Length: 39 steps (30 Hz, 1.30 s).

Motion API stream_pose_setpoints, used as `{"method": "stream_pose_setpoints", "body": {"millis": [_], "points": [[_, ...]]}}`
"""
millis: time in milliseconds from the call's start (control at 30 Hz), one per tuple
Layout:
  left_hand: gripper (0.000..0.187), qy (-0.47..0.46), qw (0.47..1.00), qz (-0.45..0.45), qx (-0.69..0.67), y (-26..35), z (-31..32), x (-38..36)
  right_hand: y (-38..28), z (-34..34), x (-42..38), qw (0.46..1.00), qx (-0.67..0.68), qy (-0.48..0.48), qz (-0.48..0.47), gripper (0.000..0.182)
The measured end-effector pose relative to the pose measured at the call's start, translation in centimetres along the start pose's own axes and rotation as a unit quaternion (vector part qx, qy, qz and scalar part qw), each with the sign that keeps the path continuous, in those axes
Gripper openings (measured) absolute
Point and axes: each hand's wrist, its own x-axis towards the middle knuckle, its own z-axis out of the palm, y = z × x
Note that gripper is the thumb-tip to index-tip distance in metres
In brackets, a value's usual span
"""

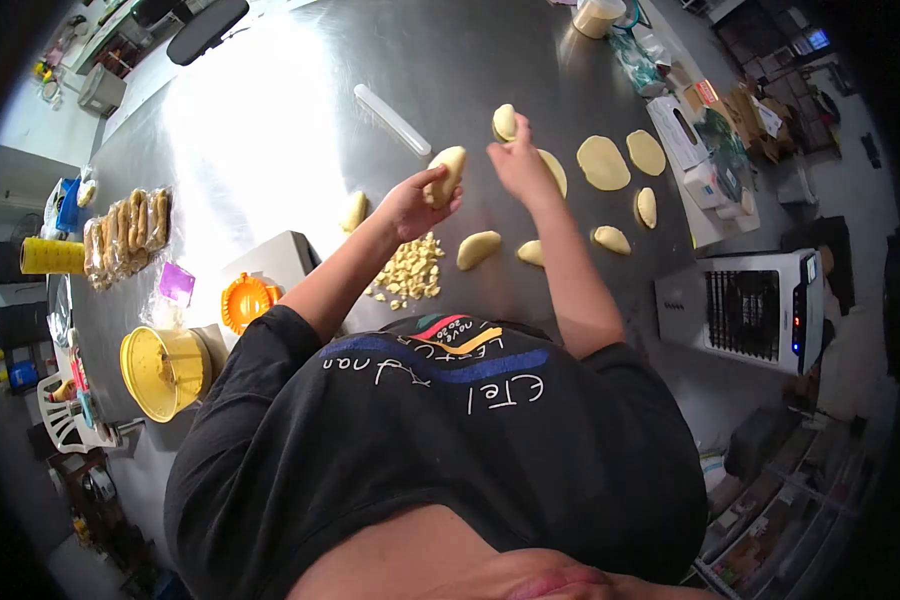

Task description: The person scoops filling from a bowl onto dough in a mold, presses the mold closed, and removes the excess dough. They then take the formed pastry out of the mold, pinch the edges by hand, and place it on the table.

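Observation:
A folded dough piece (447, 176) is held up in my left hand (416, 206), its fingers wrapped round it. My right hand (519, 160) is at another folded dough piece (505, 122); whether its fingers grip that piece is hard to tell. Flat dough rounds (603, 163) lie right of my right hand, one partly hidden behind it. Several folded pieces (478, 250) rest on the metal table (530, 60) between and beside my forearms. A heap of small pale chunks (411, 271) sits below my left hand.
A clear rolling pin or tube (392, 119) lies beyond my left hand. To the left are an orange mould (247, 302), a yellow tub (166, 373) and bagged sticks (127, 234). Boxes (676, 132) line the right edge, with a white appliance (740, 311) beside the table.

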Motion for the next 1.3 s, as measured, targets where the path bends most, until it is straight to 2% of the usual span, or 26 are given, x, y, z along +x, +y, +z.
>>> {"method": "stream_pose_setpoints", "body": {"millis": [33, 100, 133, 167, 200, 233, 300, 333, 400, 433, 533, 567, 633, 667, 700, 767, 800, 833, 867, 967, 1000, 1067, 1100, 1167, 1300], "points": [[0.044, 0.005, 1.0, 0.002, -0.002, -0.1, -0.6, 1.3, 2.2, -1.1, 1.6, 1.0, -0.022, 0.004, 0.018, 0.065], [0.042, 0.204, 0.975, 0.073, 0.045, 0.3, -2.0, 3.9, 4.9, -4.2, 3.4, 0.981, -0.168, -0.015, 0.094, 0.06], [0.042, 0.244, 0.955, 0.107, 0.127, 0.7, -4.0, 5.3, 7.1, -5.1, 4.6, 0.981, -0.168, -0.021, 0.091, 0.06], [0.043, 0.282, 0.926, 0.139, 0.208, 1.4, -5.7, 6.3, 10.2, -5.2, 6.2, 0.969, -0.227, -0.049, 0.085, 0.057], [0.043, 0.331, 0.897, 0.175, 0.235, 1.9, -6.0, 6.7, 12.7, -4.8, 7.4, 0.953, -0.284, -0.076, 0.078, 0.054], [0.047, 0.353, 0.883, 0.186, 0.246, 2.4, -7.0, 7.3, 14.1, -4.2, 7.7, 0.953, -0.283, -0.081, 0.075, 0.054], [0.054, 0.442, 0.819, 0.225, 0.29, 3.2, -8.5, 8.7, 16.9, -3.1, 8.2, 0.933, -0.335, -0.013, -0.134, 0.049], [0.054, 0.447, 0.817, 0.223, 0.287, 3.5, -9.3, 9.3, 17.2, -2.3, 8.5, 0.934, -0.334, -0.016, -0.127, 0.046], [0.06, 0.506, 0.755, 0.213, 0.357, 3.8, -10.0, 9.9, 17.7, -1.5, 8.6, 0.932, -0.33, -0.01, -0.148, 0.046], [0.06, 0.511, 0.753, 0.213, 0.355, 3.8, -9.8, 10.0, 17.6, -1.3, 8.5, 0.931, -0.325, 0.003, -0.167, 0.045], [0.066, 0.598, 0.578, 0.179, 0.525, 4.1, -7.8, 9.5, 17.6, -1.2, 8.5, 0.929, -0.313, -0.006, -0.199, 0.039], [0.066, 0.601, 0.577, 0.176, 0.524, 3.7, -6.6, 9.2, 17.7, -1.2, 8.6, 0.93, -0.299, 0.002, -0.213, 0.035], [0.068, 0.635, 0.4, 0.27, 0.603, 2.7, -3.6, 9.1, 17.4, -1.5, 9.1, 0.933, -0.286, -0.005, -0.217, 0.028], [0.061, 0.59, 0.416, 0.297, 0.625, 2.3, -2.0, 9.2, 17.2, -1.7, 9.5, 0.936, -0.276, -0.008, -0.219, 0.022], [0.053, 0.543, 0.386, 0.354, 0.656, 1.4, -1.0, 9.8, 16.9, -1.9, 9.8, 0.936, -0.273, -0.009, -0.221, 0.022], [0.036, 0.439, 0.363, 0.388, 0.724, -0.9, 2.3, 10.8, 16.5, -2.1, 10.2, 0.943, -0.261, -0.017, -0.206, 0.013], [0.019, 0.328, 0.42, 0.462, 0.709, -1.6, 3.0, 11.6, 16.5, -2.2, 10.6, 0.943, -0.26, -0.019, -0.208, 0.013], [0.011, 0.273, 0.433, 0.454, 0.729, -2.4, 4.1, 12.3, 16.6, -2.3, 11.0, 0.942, -0.261, -0.037, -0.21, 0.013], [0.013, 0.251, 0.46, 0.453, 0.721, -3.4, 5.3, 13.0, 16.7, -2.5, 11.3, 0.94, -0.261, -0.056, -0.212, 0.013], [0.018, 0.234, 0.499, 0.362, 0.752, -6.1, 5.4, 15.9, 16.5, -2.9, 11.9, 0.936, -0.272, -0.081, -0.208, 0.012], [0.018, 0.233, 0.5, 0.362, 0.752, -6.9, 4.7, 17.1, 16.6, -2.9, 12.1, 0.936, -0.273, -0.081, -0.207, 0.012], [0.026, 0.189, 0.431, 0.356, 0.807, -8.0, 3.5, 19.0, 16.6, -2.7, 12.2, 0.939, -0.281, -0.07, -0.185, 0.013], [0.026, 0.19, 0.431, 0.355, 0.807, -8.2, 4.2, 18.9, 16.6, -2.6, 12.2, 0.939, -0.28, -0.071, -0.185, 0.013], [0.031, 0.231, 0.434, 0.299, 0.818, -8.4, 6.0, 18.0, 16.6, -2.2, 12.1, 0.943, -0.288, -0.053, -0.16, 0.012], [0.028, 0.221, 0.442, 0.317, 0.81, -8.0, 6.3, 18.6, 16.1, -3.1, 11.8, 0.944, -0.28, -0.086, -0.154, 0.011]]}}
